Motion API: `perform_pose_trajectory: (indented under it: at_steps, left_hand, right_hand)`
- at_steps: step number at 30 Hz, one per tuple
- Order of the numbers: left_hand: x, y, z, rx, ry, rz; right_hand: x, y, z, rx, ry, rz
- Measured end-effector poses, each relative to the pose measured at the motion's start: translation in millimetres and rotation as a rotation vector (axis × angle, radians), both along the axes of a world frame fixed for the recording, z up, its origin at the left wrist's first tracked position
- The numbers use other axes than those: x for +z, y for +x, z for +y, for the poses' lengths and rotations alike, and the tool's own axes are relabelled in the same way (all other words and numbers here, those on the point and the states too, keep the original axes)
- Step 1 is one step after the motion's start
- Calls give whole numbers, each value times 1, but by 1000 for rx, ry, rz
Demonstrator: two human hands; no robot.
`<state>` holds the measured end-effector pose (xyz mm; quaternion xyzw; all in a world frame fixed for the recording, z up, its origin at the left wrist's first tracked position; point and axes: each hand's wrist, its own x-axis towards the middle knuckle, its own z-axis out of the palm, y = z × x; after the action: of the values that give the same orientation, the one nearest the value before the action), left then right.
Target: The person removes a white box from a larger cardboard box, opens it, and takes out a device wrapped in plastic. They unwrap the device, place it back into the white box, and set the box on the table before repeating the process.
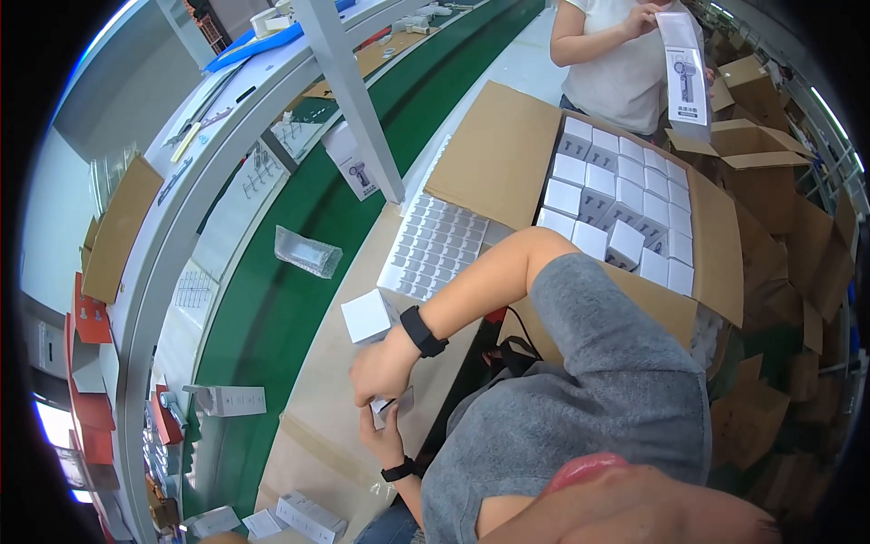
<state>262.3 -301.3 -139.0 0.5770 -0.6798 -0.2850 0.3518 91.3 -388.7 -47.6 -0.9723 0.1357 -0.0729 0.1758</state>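
The left hand (pixel 385 439) pinches a small white piece (pixel 405 401), which lies between both hands, its long axis unclear. The right hand (pixel 379 368) bends over it; whether it grips, I cannot tell. Just beside the right hand stands a white box (pixel 364 317).

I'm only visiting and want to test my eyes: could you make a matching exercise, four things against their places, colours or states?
1. Partly hidden white item
2. Bubble-wrapped packet
3. Packed carton
4. Wristbands

A. black
B. flaps open, white boxes inside
C. at the person's hands
D. on the green belt

Pairs: 1-C; 2-D; 3-B; 4-A
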Motion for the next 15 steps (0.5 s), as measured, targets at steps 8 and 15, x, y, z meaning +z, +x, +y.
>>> perform_pose_trajectory:
  at_steps: [8,15]
  left_hand:
    - [-5,22,8,-69,109,369]
    - [42,6,-2,-1,185,87]
  right_hand:
    - [24,-4,-9,36,231,-127]
    - [13,10,5,-64,-1,-144]
